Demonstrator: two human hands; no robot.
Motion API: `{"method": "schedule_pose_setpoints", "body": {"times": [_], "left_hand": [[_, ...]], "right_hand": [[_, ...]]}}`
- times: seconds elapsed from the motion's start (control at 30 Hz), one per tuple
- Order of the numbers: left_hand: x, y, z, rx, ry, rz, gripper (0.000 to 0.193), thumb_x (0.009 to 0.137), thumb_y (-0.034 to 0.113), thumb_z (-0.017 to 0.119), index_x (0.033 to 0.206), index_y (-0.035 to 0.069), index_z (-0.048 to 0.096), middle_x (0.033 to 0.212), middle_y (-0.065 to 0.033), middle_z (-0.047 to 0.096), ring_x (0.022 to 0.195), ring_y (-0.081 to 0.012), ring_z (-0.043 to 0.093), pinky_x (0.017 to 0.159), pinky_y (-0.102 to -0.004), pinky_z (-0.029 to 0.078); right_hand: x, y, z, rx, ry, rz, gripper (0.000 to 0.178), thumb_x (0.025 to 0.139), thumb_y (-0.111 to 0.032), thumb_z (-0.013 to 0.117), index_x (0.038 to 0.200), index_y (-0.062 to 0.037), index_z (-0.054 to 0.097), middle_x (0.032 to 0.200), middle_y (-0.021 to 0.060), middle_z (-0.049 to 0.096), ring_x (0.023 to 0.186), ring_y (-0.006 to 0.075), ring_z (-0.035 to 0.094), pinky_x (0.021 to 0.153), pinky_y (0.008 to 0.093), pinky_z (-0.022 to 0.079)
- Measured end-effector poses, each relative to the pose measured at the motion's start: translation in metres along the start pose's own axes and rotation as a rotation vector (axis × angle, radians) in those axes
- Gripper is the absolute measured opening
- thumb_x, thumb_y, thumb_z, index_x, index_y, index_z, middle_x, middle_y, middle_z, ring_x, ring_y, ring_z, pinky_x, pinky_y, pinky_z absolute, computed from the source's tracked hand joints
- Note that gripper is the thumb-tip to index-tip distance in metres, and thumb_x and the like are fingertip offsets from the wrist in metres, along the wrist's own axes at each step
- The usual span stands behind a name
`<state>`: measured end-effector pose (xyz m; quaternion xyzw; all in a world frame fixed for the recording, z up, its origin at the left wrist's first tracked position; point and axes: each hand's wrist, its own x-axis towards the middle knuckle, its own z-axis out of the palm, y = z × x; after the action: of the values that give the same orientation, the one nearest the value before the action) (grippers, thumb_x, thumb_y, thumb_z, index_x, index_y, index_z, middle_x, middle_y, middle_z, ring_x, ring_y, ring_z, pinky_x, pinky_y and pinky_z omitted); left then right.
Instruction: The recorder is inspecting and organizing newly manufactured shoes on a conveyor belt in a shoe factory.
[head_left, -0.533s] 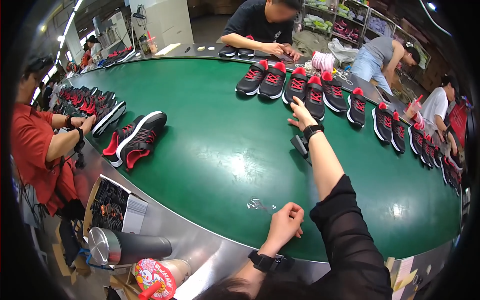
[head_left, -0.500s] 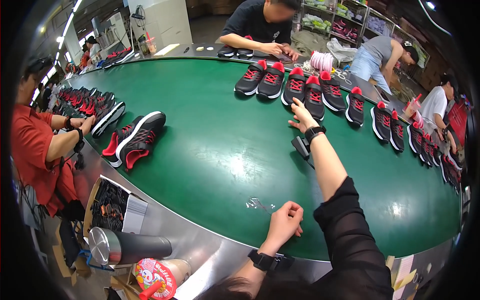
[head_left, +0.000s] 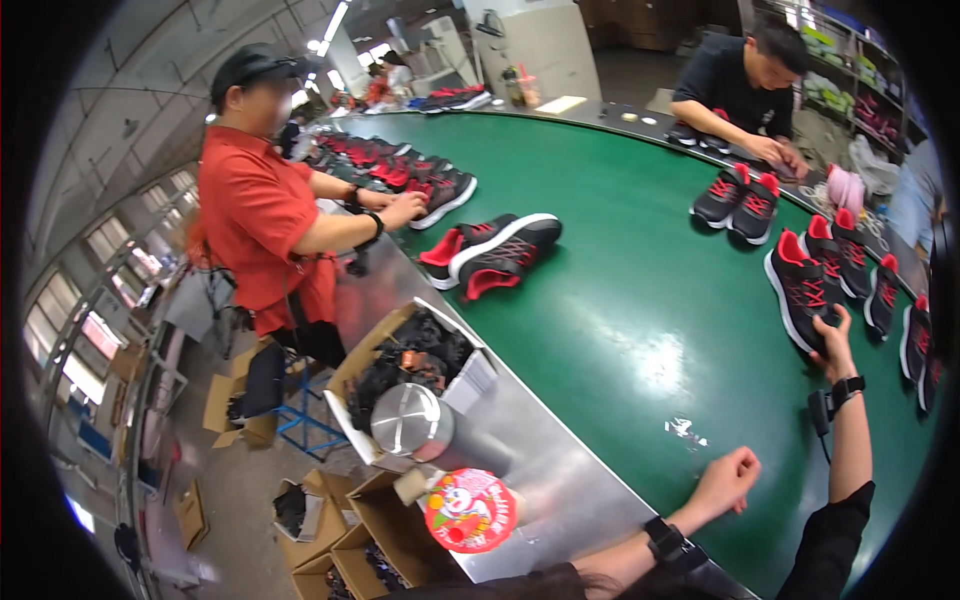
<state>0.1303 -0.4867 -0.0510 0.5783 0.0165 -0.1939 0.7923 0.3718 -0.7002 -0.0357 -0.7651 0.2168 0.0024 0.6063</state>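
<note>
At the right, my right hand (head_left: 836, 345) grips the toe end of a black sneaker (head_left: 796, 290) with red laces, red lining and a white sole. The shoe is tilted, its sole edge facing left. Close behind it stand more black-and-red sneakers (head_left: 850, 255). My left hand (head_left: 730, 482) is held over the near edge of the green tabletop (head_left: 590, 330), its fingers curled in, with nothing visible in them. Small clear and white scraps (head_left: 686, 433) lie just beyond it. Both wrists wear black bands with small devices.
A person in a red shirt (head_left: 262, 200) handles a sneaker at the left; another in black (head_left: 735, 85) works across the table. Two sneakers (head_left: 495, 255) lie near the left edge. An open box (head_left: 400, 365), a grey tumbler (head_left: 430, 425) and a lidded drink cup (head_left: 472, 510) line the metal edge.
My view has swung left. My right hand, open and reaching before, has closed on a sneaker and tilted it. My left hand stays curled near the scraps.
</note>
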Motion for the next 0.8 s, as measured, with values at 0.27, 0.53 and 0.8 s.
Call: {"method": "schedule_pose_setpoints", "body": {"times": [0.27, 0.53, 0.8], "left_hand": [[0.006, 0.013, -0.001, 0.063, 0.057, -0.017, 0.019, 0.096, 0.021, 0.05, 0.094, 0.002, 0.051, 0.067, -0.0018, 0.055, 0.046, -0.0096, 0.055, 0.041, -0.0233, 0.043], [-0.003, 0.019, 0.004, 0.244, 0.138, 0.0, 0.019, 0.094, 0.023, 0.053, 0.093, 0.005, 0.055, 0.07, -0.002, 0.062, 0.048, -0.0098, 0.058, 0.044, -0.0245, 0.045], [0.007, 0.007, -0.021, -0.015, 0.141, 0.043, 0.017, 0.094, 0.024, 0.057, 0.095, 0.007, 0.058, 0.076, -0.0041, 0.059, 0.056, -0.0121, 0.061, 0.047, -0.0238, 0.048]], "right_hand": [[0.02, -0.02, 0.037, 0.098, -0.017, -0.101, 0.061, 0.086, -0.042, 0.059, 0.141, -0.0356, 0.031, 0.124, 0.0005, 0.052, 0.077, 0.0074, 0.054, 0.042, 0.0174, 0.037], [0.034, -0.024, 0.022, 0.102, -0.212, -0.111, 0.067, 0.081, -0.037, 0.061, 0.141, -0.0391, 0.032, 0.139, 0.0047, 0.043, 0.084, 0.0091, 0.055, 0.043, 0.0223, 0.042], [-0.037, -0.023, 0.001, 0.158, -0.333, 0.045, 0.05, 0.082, -0.03, 0.07, 0.126, -0.0268, 0.046, 0.07, -0.0083, 0.043, 0.046, 0.0042, 0.026, 0.053, 0.0283, 0.038]]}}
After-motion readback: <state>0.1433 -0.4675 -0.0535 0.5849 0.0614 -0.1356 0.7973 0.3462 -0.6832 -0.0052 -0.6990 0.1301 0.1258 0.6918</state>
